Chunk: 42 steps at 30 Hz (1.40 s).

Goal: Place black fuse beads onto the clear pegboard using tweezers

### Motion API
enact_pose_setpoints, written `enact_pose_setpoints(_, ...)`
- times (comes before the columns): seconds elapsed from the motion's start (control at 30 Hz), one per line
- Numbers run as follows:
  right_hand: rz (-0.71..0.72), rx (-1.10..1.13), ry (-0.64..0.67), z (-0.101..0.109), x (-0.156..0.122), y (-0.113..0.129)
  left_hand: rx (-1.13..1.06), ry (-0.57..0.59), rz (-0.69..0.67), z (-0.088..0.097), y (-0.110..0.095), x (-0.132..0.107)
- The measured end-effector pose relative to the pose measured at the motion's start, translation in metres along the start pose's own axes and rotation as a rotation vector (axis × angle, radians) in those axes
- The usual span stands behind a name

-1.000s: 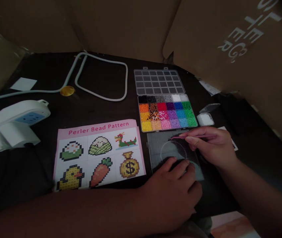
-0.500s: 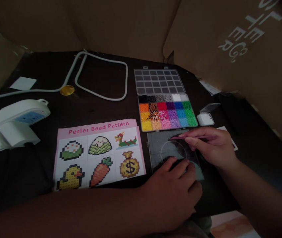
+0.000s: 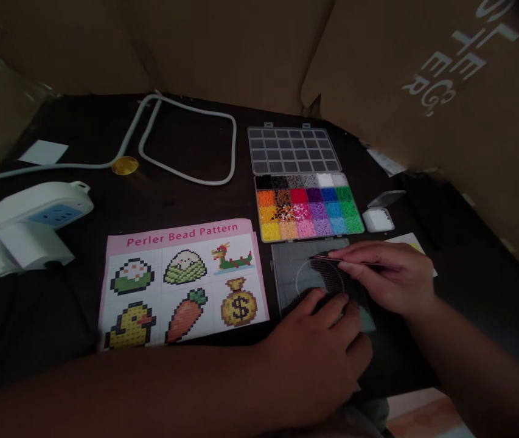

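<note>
- Sheet (image 3: 181,283) headed "Perler Bead Pattern" lies at left.
- Left hand (image 3: 318,356), fingers loosely spread and gripping nothing, presses the near edge of the pegboard (image 3: 292,267), just right of the sheet.
- Right hand (image 3: 393,278) pinches tweezers (image 3: 344,260), tips over the pegboard.
- Cardboard (image 3: 378,91), far right, shows the letters "LEG".

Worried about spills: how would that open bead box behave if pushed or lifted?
The bead box is probably light, thin plastic, so it should slide easily on the dark table. Its lid lies flat open, so tilting would likely spill and mix the loose beads.
</note>
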State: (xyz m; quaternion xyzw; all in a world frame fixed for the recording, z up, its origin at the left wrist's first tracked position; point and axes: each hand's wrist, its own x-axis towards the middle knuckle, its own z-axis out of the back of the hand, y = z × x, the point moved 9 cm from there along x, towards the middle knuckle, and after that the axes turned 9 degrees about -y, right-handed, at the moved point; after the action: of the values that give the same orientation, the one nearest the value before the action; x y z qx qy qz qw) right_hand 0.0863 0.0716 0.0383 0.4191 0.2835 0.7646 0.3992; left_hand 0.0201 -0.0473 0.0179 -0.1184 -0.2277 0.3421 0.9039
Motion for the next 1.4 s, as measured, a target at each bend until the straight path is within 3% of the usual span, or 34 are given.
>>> enact_pose_setpoints(0.3,0.194,-0.028,0.007,-0.001,0.0,0.014,0.002,-0.011,-0.004,-0.001,0.0,-0.001)
enact_pose_setpoints(0.83,0.133,-0.011,-0.017,0.001,0.0,0.004,0.01,-0.023,-0.003,0.0,0.0,-0.001)
enact_pose_setpoints(1.4,0.202,-0.038,-0.009,0.0,-0.001,0.014,0.004,-0.014,-0.001,-0.001,0.0,-0.001)
